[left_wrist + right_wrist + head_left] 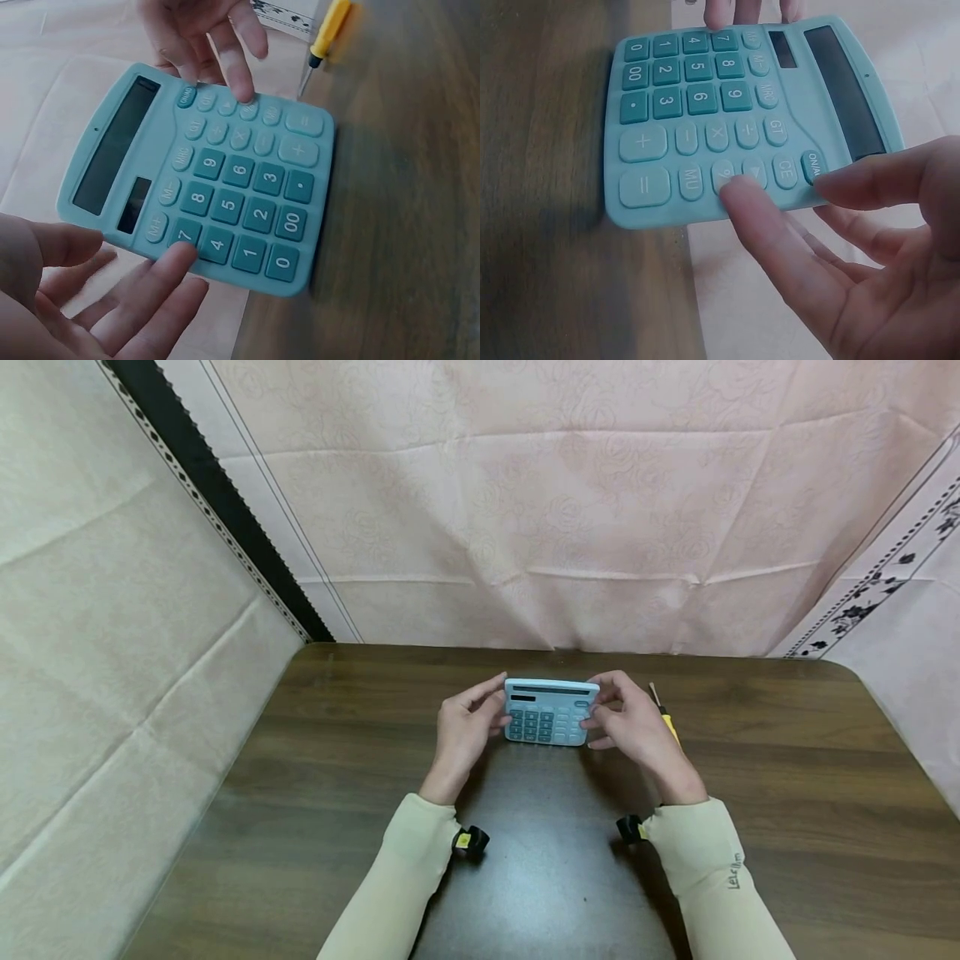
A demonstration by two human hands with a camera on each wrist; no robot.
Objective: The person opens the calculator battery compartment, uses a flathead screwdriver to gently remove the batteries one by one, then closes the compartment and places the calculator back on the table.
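Observation:
A light-blue calculator point(550, 712) with darker teal number keys is held between both hands, tilted with its keys facing me. My left hand point(467, 727) grips its left edge; in the left wrist view one fingertip point(180, 255) lies at the 7 key. My right hand point(633, 722) pinches the opposite edge. In the right wrist view, one of its fingertips point(739, 191) lies over the % key and another touches beside ON/AC, with more fingers partly hidden behind the calculator. Whether the lower edge touches the table cannot be told.
A screwdriver point(670, 723) with a yellow handle lies on the wooden table point(787, 760) just beyond my right hand, partly hidden by it. Pale patterned cloth point(562, 510) hangs behind the table's far edge and at both sides.

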